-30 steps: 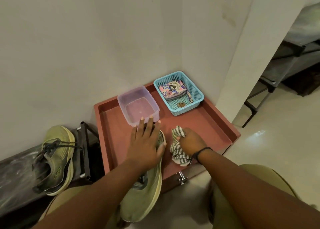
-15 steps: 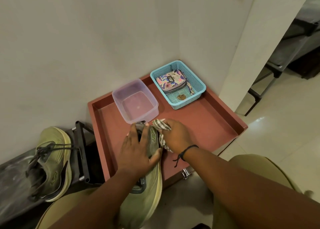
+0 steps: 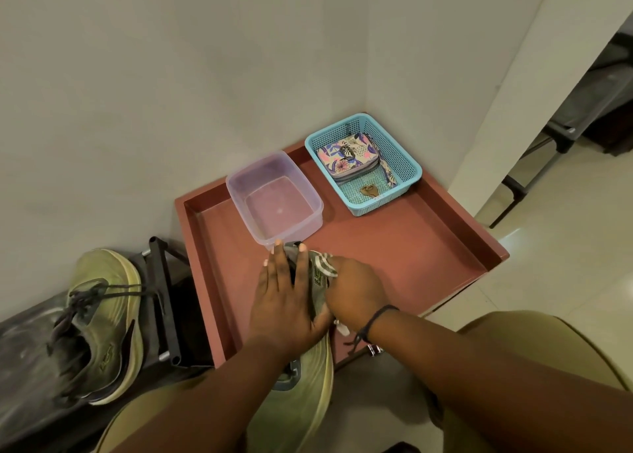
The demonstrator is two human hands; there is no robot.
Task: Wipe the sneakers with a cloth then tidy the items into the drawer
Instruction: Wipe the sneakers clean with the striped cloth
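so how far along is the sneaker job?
Nothing looks finished. In hand: left hand steadies one sneaker on the red tray while right hand rubs it with the striped cloth. Left: the second sneaker on the rack, then tidying the items into the drawer.

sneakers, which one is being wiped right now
The sneaker under both hands, its toe on the red tray. The other sneaker lies untouched on the black rack at left.

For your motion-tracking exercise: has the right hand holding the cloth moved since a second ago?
Yes. The right hand with the striped cloth has shifted left onto the sneaker, closer to the clear tub.
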